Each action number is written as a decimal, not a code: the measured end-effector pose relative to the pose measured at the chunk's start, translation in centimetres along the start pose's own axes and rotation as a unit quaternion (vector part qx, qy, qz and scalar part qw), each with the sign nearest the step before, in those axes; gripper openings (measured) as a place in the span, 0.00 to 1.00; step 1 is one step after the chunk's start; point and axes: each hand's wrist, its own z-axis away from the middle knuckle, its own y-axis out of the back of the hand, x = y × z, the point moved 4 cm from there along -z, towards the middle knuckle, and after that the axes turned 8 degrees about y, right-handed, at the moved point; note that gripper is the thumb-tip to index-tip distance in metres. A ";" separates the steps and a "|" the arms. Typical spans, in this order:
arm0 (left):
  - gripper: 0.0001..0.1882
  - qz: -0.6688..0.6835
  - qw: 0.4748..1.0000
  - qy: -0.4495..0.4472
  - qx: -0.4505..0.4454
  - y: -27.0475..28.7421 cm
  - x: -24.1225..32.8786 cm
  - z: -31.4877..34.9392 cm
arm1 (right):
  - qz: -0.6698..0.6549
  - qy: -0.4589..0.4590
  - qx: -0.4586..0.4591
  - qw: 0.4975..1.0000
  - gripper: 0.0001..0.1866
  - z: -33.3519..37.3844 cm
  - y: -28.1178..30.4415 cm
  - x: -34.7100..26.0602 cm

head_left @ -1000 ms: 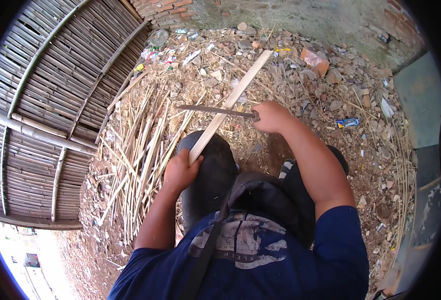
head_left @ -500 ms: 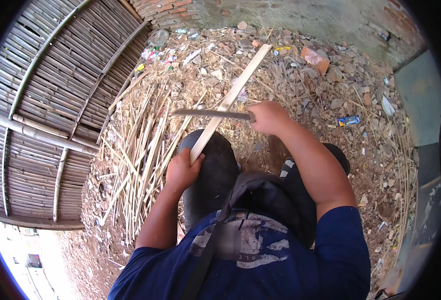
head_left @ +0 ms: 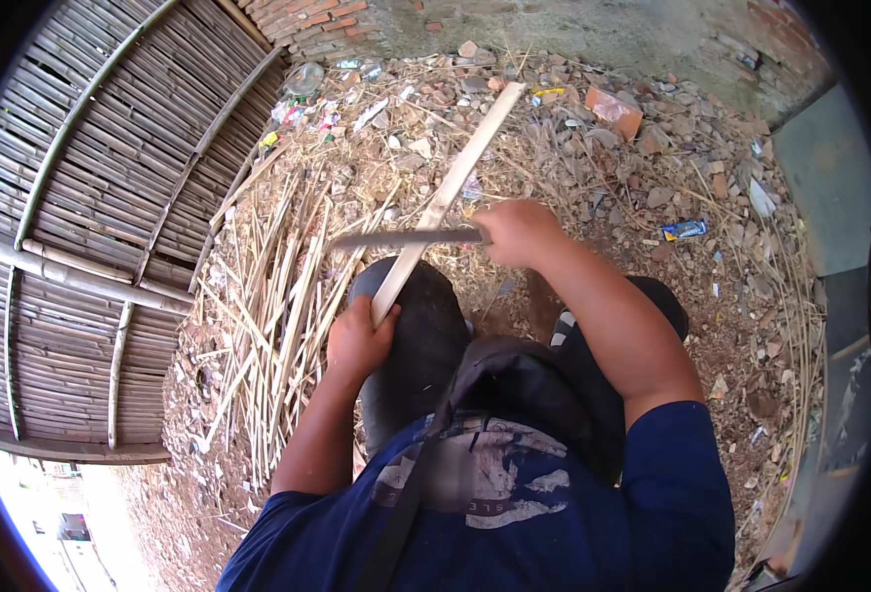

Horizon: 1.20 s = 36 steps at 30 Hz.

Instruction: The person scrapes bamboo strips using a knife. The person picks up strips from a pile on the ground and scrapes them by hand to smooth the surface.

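My left hand (head_left: 358,337) is closed around the near end of a long, flat, pale bamboo strip (head_left: 463,170), above my left knee. The strip slants up and away to the right, its far end over the littered ground. In my right hand (head_left: 520,234) is the handle of a long, dark machete (head_left: 381,240), mostly hidden by the fist. Its blade points left and lies across the strip at about mid-length, a little beyond the knee. Left of my knee, a pile of thin split bamboo strips (head_left: 275,326) covers the ground.
A bamboo slat wall (head_left: 90,187) stands along the left. Ahead rises a brick and plaster wall (head_left: 554,35). Between them lie stones, shavings, a broken brick (head_left: 615,112) and a blue wrapper (head_left: 684,230). Grey-green panels (head_left: 822,183) stand at the right.
The machete has moved slightly nearer to me along the strip, with my right hand shifting a little left and down. My left hand keeps its hold.
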 end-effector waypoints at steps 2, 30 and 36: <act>0.24 -0.003 1.000 0.004 -0.001 0.1 0.1 0.1 | 0.033 0.033 -0.021 0.999 0.10 0.3 -0.1 -1.9; 0.25 -0.007 1.000 -0.008 -0.020 -0.1 -0.3 -0.3 | 0.016 0.008 -0.007 1.000 0.09 -0.1 -0.9 -0.6; 0.26 -0.008 0.999 0.009 -0.044 0.8 1.0 -0.3 | -0.017 -0.083 0.009 0.996 0.10 -0.4 -0.1 3.2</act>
